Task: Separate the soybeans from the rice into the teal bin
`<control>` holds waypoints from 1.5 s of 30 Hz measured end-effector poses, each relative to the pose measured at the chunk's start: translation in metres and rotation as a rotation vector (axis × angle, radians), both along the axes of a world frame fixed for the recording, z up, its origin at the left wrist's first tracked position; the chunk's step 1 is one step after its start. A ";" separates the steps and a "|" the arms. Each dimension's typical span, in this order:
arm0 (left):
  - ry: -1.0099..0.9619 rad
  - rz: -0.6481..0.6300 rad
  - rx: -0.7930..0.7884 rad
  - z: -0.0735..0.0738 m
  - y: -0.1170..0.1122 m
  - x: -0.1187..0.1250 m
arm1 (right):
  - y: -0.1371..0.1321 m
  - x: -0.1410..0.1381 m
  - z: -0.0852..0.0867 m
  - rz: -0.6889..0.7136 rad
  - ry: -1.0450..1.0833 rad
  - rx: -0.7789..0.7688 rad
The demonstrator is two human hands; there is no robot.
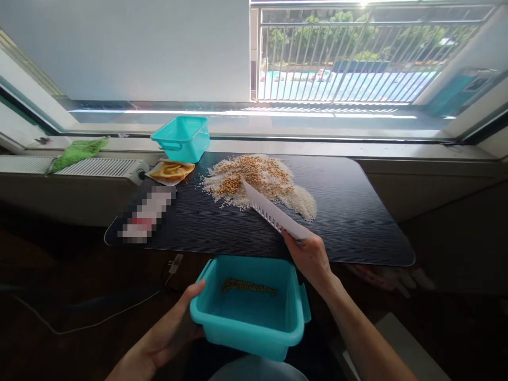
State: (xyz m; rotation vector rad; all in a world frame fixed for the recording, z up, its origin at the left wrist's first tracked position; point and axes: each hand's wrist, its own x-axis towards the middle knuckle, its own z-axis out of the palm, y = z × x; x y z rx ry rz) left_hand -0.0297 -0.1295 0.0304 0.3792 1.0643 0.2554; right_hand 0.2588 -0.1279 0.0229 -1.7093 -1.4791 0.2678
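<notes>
1. The left hand's (178, 323) grip pinches the blue box (246, 338), maybe to keep it steady; beans (250, 286) sit inside.
2. The right hand's (311, 259) grip pinches a white scoop (273, 211), tilted perhaps so its tip meets the bean-and-rice pile (257, 166).
3. That pile sits on the bench (349, 211).

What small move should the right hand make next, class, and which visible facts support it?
Probably ease the slotted white scoop in the right hand further into the mixed pile: its tip appears over the pile, many tan beans lie among white grains, and the left hand holds a turquoise bin with some beans inside.
</notes>
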 end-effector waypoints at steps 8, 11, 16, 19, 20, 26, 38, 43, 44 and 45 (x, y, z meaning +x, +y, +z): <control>0.018 -0.013 -0.005 0.002 0.002 0.005 | -0.005 0.039 -0.010 -0.233 -0.088 0.004; 0.024 -0.007 -0.006 0.001 0.002 0.004 | -0.006 0.052 -0.009 -0.302 -0.126 -0.007; 0.025 -0.022 -0.005 0.003 0.002 0.007 | -0.003 0.058 -0.004 -0.277 -0.025 0.021; 0.024 -0.026 -0.008 0.003 0.003 0.009 | 0.002 0.052 -0.003 -0.191 0.102 0.017; 0.023 -0.025 -0.009 0.003 0.003 0.009 | 0.005 0.050 -0.004 -0.167 0.130 0.007; 0.032 -0.022 -0.019 -0.001 0.004 0.007 | 0.017 0.045 -0.008 -0.099 0.141 -0.065; 0.019 -0.030 -0.030 -0.004 0.006 0.007 | 0.026 0.043 -0.004 -0.048 0.180 -0.065; 0.003 -0.025 -0.028 -0.010 0.005 0.003 | 0.025 0.041 -0.001 0.044 0.213 -0.077; 0.005 -0.025 -0.025 -0.010 0.005 0.003 | 0.023 0.041 0.001 0.051 0.222 -0.070; 0.007 -0.025 -0.022 -0.009 0.005 0.003 | 0.020 0.041 0.003 0.044 0.231 -0.062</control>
